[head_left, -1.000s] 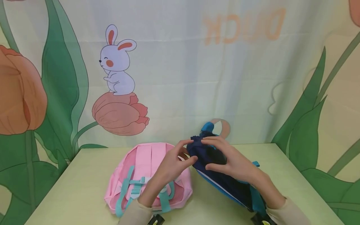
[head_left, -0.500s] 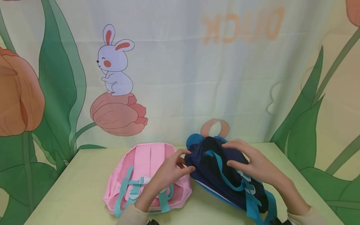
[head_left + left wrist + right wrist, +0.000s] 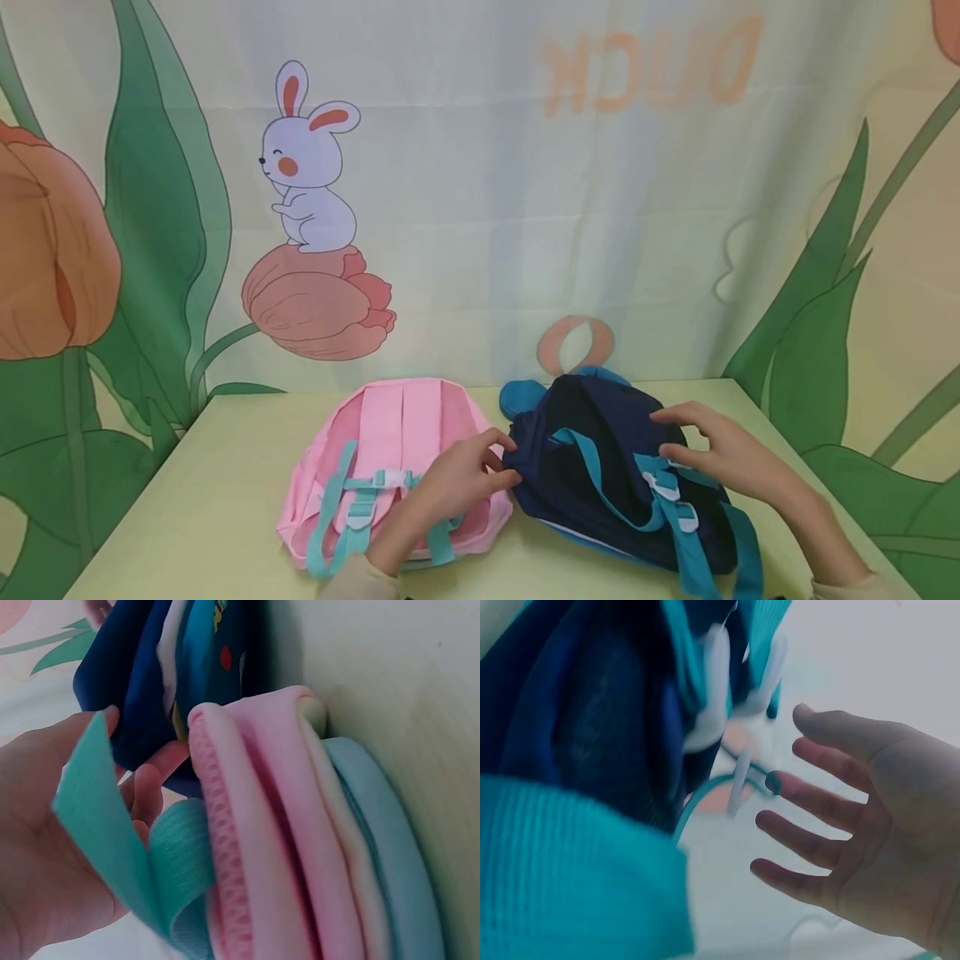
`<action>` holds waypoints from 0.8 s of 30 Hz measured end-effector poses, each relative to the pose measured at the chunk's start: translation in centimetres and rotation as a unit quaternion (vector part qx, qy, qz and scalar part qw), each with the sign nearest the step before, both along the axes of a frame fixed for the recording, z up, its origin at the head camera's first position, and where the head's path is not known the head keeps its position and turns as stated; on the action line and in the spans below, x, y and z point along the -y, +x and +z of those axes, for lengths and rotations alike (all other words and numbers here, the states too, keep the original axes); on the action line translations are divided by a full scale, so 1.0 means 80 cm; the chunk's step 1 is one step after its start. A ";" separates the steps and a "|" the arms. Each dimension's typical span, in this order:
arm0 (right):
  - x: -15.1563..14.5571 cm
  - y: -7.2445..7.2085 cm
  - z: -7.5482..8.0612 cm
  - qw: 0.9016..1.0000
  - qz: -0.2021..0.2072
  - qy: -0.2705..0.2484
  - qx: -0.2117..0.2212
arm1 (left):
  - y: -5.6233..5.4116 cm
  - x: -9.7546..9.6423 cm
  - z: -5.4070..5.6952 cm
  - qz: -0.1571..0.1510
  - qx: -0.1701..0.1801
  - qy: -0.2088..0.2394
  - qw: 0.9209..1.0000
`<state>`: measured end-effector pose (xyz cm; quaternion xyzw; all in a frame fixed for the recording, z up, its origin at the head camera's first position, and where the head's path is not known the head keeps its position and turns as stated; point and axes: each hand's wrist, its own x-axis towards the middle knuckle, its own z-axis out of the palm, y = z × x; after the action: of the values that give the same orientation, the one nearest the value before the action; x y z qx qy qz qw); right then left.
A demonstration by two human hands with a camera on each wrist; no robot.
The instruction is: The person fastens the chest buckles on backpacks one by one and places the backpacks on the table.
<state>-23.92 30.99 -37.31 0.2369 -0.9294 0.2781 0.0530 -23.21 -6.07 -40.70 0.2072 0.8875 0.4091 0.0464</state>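
A navy backpack (image 3: pixel 600 467) with blue straps and white buckles lies on the table, straps facing up. The thumb and fingers of my left hand (image 3: pixel 461 479) pinch its left edge; in the left wrist view, the dark fabric (image 3: pixel 139 697) sits between them. My right hand (image 3: pixel 731 450) hovers by the bag's right side, fingers spread and holding nothing. In the right wrist view its fingers (image 3: pixel 802 840) stand apart from the bag, near a white buckle (image 3: pixel 714 690). Left of it lies a pink backpack (image 3: pixel 401 417) with teal straps (image 3: pixel 326 517), partly hidden by my left forearm.
Both backpacks lie side by side on a pale yellow-green table (image 3: pixel 210 492). Behind the table's back edge hangs a printed curtain (image 3: pixel 465 208) with a rabbit and tulips. In the left wrist view, a teal strap (image 3: pixel 105 832) stands up in front of my left hand.
The navy backpack has been laid down flatter and has shifted slightly right, its straps now uncovered. My right hand has let go and moved right. My left hand has stayed at the bag's left edge.
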 end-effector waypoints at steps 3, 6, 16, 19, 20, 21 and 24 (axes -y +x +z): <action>-0.022 -0.006 -0.010 1.000 -0.009 -0.003 0.024 | 0.000 -0.002 -0.004 -0.004 0.000 -0.015 1.000; -0.038 -0.010 -0.018 0.999 0.005 0.001 0.049 | -0.001 -0.005 -0.008 -0.011 -0.006 -0.033 0.999; -0.048 -0.017 -0.039 0.992 0.023 0.035 0.119 | 0.002 -0.020 -0.016 -0.038 -0.055 -0.138 0.988; -0.047 -0.018 -0.041 0.993 0.021 0.043 0.111 | 0.006 -0.027 -0.018 -0.054 -0.069 -0.173 0.981; -0.047 -0.018 -0.041 0.993 0.022 0.044 0.108 | 0.007 -0.029 -0.018 -0.060 -0.073 -0.185 0.978; -0.047 -0.019 -0.042 0.993 0.023 0.047 0.104 | 0.009 -0.032 -0.018 -0.066 -0.076 -0.196 0.975; -0.046 -0.021 -0.044 0.994 0.029 0.056 0.094 | 0.013 -0.038 -0.019 -0.080 -0.086 -0.221 0.968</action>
<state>-25.62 34.68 -40.82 0.2389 -0.9372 0.2480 -0.0561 -22.19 -3.06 -42.18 0.2963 0.9371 0.1782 0.0474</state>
